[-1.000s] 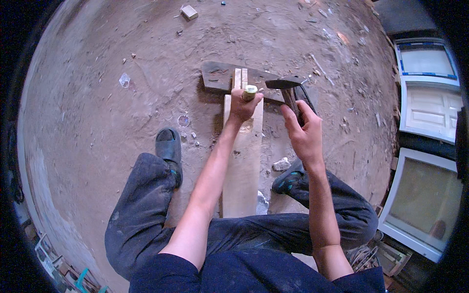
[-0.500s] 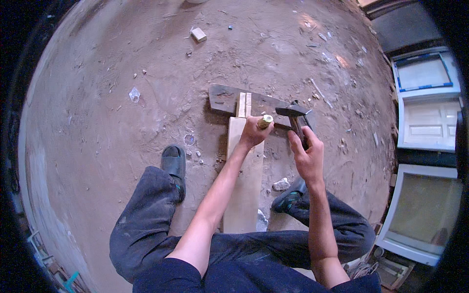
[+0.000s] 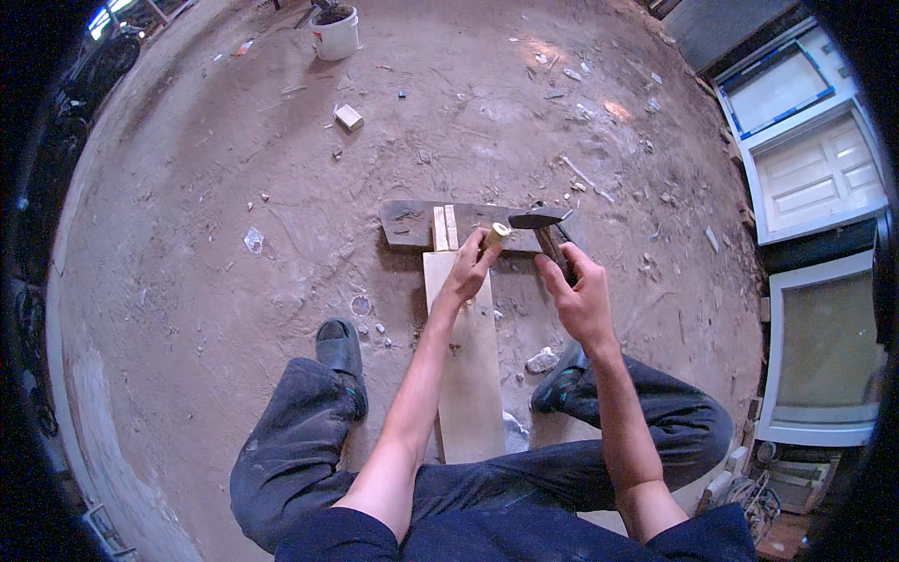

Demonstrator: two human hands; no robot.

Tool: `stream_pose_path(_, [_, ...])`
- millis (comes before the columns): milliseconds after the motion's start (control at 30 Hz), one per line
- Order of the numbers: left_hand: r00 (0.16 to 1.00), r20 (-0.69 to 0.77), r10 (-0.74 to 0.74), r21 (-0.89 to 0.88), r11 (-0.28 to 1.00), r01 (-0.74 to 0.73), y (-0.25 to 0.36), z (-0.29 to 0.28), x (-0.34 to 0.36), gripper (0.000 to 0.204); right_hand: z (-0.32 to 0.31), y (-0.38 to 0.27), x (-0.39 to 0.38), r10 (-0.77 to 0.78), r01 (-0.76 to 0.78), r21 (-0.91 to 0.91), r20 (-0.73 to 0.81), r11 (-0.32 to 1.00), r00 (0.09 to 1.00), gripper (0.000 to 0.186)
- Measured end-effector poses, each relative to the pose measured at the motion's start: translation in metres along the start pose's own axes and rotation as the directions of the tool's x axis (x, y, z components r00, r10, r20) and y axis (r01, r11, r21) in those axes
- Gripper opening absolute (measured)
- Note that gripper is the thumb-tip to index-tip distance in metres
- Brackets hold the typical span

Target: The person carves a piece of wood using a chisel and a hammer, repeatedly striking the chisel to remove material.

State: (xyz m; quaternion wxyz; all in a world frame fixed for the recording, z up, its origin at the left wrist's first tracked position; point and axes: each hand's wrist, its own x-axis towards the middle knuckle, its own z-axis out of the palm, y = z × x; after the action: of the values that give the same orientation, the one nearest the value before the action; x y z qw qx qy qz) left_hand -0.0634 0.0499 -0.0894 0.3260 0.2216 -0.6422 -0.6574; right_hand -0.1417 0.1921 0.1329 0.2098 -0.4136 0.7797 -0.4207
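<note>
The chisel (image 3: 495, 234) stands on the long board (image 3: 465, 361), pinched tight in the left hand (image 3: 466, 273). The right hand (image 3: 582, 298), just beside it, grips a hammer (image 3: 545, 225). The hit comes next, I think; it needs good aim.

Pale-handled chisel (image 3: 495, 234) gripped upright over light plank's (image 3: 465, 375) far end; dark-headed hammer (image 3: 543, 225) raised just right.

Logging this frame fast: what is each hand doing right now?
Left hand: closed on a chisel.
Right hand: closed on a hammer.
</note>
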Motion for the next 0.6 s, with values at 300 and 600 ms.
stream_pose_path(300, [0.997, 0.059, -0.053, 0.002, 0.999, 0.053, 0.025, -0.002, -0.007, 0.028, 0.015, -0.009, 0.000, -0.037, 0.036, 0.041, 0.040, 0.999, 0.998, 0.024])
stream_pose_path(600, [0.949, -0.306, 0.072, 0.128, 0.991, -0.034, 0.024, -0.015, -0.001, 0.033, 0.016, -0.006, 0.001, -0.049, 0.048, 0.016, 0.032, 0.999, 0.998, 0.023])
